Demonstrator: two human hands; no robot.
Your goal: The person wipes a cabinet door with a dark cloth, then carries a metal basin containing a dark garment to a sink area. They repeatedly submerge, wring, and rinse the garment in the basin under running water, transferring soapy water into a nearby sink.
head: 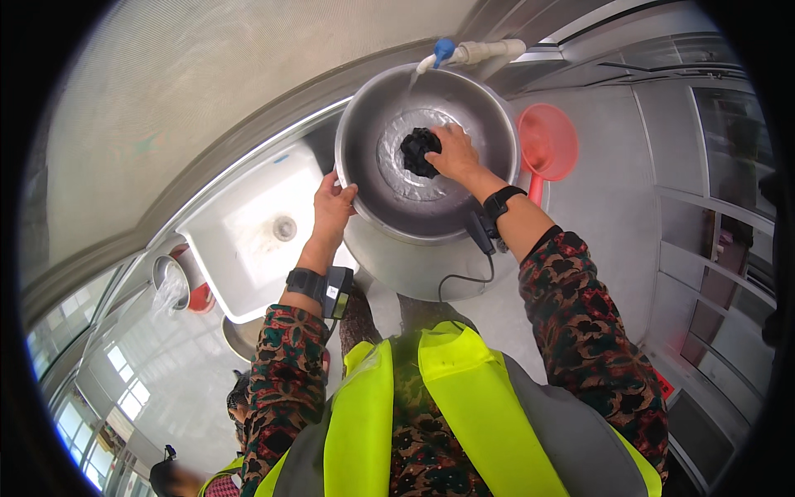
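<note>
A wide stainless steel basin (363, 161) stands before me with a little water in its bottom. My left hand (333, 208) grips its rim on the left, with the thumb over the edge. Inside, my right hand (456, 151) holds a lumpy black wad (421, 152), maybe a cloth or scrubber, close to the basin's bottom. From a white plastic tap (427, 63) with a blue handle (443, 50), a stream of water falls into the basin near its far rim. The palm side of my right hand is hidden.
A white sink (248, 217) with a drain adjoins on the left. A red plastic dipper (546, 140) lies to the right. A metal bowl (171, 279) holding clear plastic stands farther left. Another person (180, 478) is at the lower left. A cable (463, 278) hangs from my right wrist device.
</note>
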